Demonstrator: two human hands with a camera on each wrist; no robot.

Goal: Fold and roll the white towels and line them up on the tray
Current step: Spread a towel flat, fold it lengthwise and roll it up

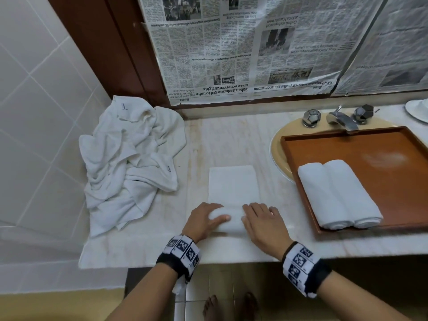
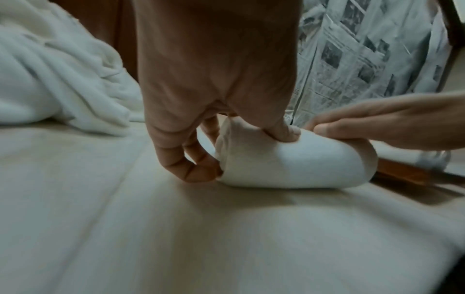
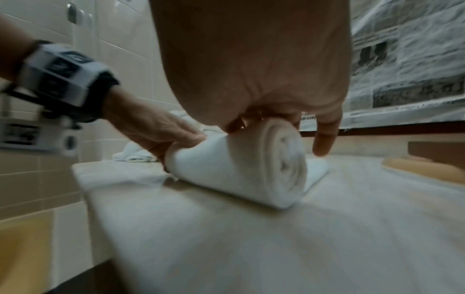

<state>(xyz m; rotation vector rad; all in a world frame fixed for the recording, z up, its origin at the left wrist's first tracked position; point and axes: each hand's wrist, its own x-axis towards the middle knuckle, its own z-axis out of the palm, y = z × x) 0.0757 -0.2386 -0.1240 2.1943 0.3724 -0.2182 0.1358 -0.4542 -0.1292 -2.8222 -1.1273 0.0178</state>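
— Where's the towel she's working on?

— Near the front edge of the counter. The folded towel lies as a narrow strip running straight away from the person toward the newspaper-covered wall. Its near end is wound into a roll, and that roll's long axis runs left to right, parallel to the counter's edge.

— And the hands?

— Both sit on the roll. The left hand is curled over its left end, thumb on the near side, fingers tucked against the end face in the left wrist view. The right hand covers the right end, fingers bent down over the top; the right wrist view shows the spiral of layers at that end, with one finger pointing down beyond it.

— Room to roll forward?

— The flat part of the strip lies ahead with bare marble past its far end, up to the low ledge under the newspaper.

— And the sides?

— On the left a heap of loose white towels lies close, apart from the strip. On the right the wooden tray rests partly over the sink basin, its raised rim near the strip. Two rolled towels lie side by side, touching, at its front left, their long axes running diagonally from far left to near right. The taps stand behind the tray.
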